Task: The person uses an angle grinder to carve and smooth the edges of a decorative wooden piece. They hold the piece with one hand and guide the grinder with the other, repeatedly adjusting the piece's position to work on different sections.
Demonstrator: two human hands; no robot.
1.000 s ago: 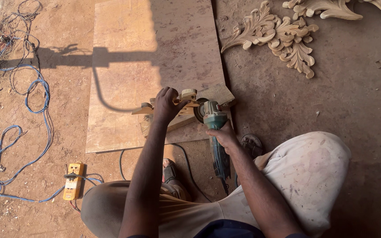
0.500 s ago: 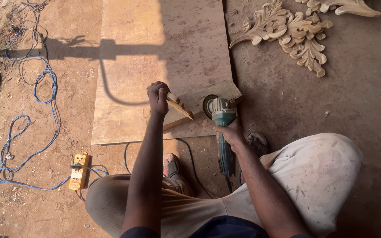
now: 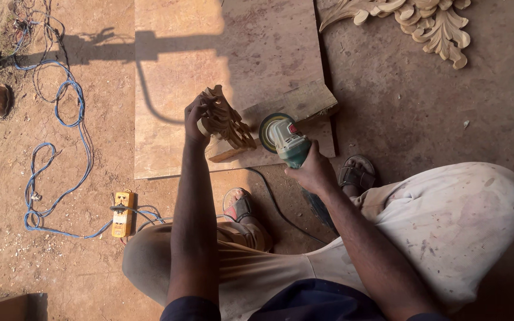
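Centrally, the left hand point(image 3: 196, 119) grips a small carved wooden piece point(image 3: 224, 119) raised above the plywood board point(image 3: 209, 65), while the right hand point(image 3: 312, 172) closes around the angle grinder point(image 3: 285, 141), its disc just beside the carving. Fingers hide the carving's near edge and the grinder's body. Blue cable point(image 3: 60, 148), a yellow socket box point(image 3: 123, 214) and a larger carved ornament point(image 3: 423, 21) lie well apart.

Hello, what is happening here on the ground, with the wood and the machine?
A person sits on the dirt floor. The left hand holds up a carved wooden piece, lifted off the flat board. The right hand grips a green angle grinder, its disc beside the carving. Another carved ornament lies apart, and a blue cable runs to a yellow socket box.
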